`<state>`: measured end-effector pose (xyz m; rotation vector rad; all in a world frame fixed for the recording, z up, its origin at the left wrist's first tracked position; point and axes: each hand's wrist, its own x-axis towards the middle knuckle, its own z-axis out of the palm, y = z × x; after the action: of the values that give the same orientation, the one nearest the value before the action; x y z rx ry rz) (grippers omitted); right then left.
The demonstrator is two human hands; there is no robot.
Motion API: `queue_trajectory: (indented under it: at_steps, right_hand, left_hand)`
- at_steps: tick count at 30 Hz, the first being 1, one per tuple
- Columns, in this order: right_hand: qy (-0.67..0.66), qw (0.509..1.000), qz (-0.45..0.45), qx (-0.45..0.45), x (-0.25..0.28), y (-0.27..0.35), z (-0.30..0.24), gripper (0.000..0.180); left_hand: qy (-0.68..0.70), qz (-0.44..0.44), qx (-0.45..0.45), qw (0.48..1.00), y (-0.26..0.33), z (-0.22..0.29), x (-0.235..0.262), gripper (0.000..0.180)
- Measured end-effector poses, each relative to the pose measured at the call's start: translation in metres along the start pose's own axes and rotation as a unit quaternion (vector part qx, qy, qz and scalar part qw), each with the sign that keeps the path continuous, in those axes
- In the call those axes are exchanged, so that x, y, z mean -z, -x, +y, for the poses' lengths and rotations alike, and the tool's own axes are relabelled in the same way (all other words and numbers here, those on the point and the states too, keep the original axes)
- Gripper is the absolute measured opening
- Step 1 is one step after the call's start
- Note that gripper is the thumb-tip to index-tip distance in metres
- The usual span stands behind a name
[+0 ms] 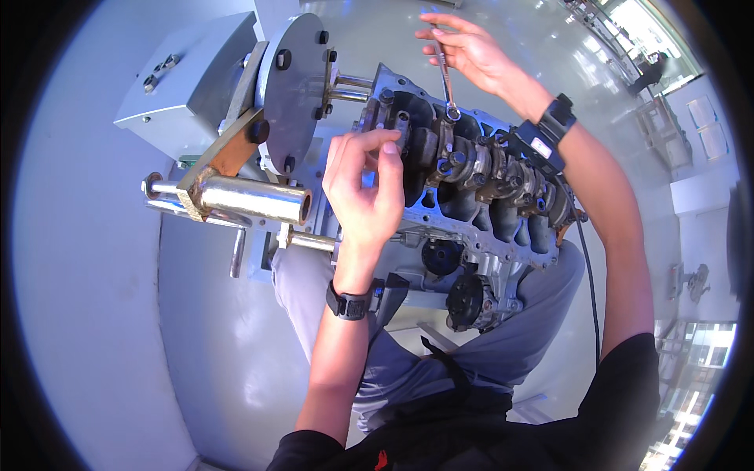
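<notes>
An engine block [428, 196] lies with its crankshaft [479, 163] and bearing caps exposed. My right hand [475, 59] is above its far side, fingers loosely closed round the upper part of a wrench [445, 76]. The wrench's ring end points down at the crankshaft area; whether it sits on a bolt is hard to tell. At the block's left end is my left hand [363, 184], its thumb and index fingertips pinched close beside a metal bearing cap [403, 125]. What lies between those fingertips, if anything, is hidden.
Left of the block stands a round metal plate [294, 94] with black bolts, joined to a stand with a chromed tube [255, 198] and a grey box [188, 78]. Black pulleys [465, 302] hang below the block, between my knees. A black cable [591, 275] runs by my right arm.
</notes>
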<state>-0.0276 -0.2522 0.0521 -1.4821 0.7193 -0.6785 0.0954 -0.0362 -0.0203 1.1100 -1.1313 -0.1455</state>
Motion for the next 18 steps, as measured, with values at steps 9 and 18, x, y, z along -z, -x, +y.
queue_trajectory:
  at_steps: [9,18]
  right_hand:
    - [0.194,0.961,-0.193,0.032,-0.059,-0.005,-0.015,0.034]
    - [0.551,0.769,-0.216,0.241,-0.107,0.059,-0.027,0.026]
  left_hand:
    - [0.044,0.043,0.006,0.998,0.003,-0.001,-0.006,0.008]
    - [0.079,0.143,-0.049,0.985,0.010,0.000,0.009,0.010]
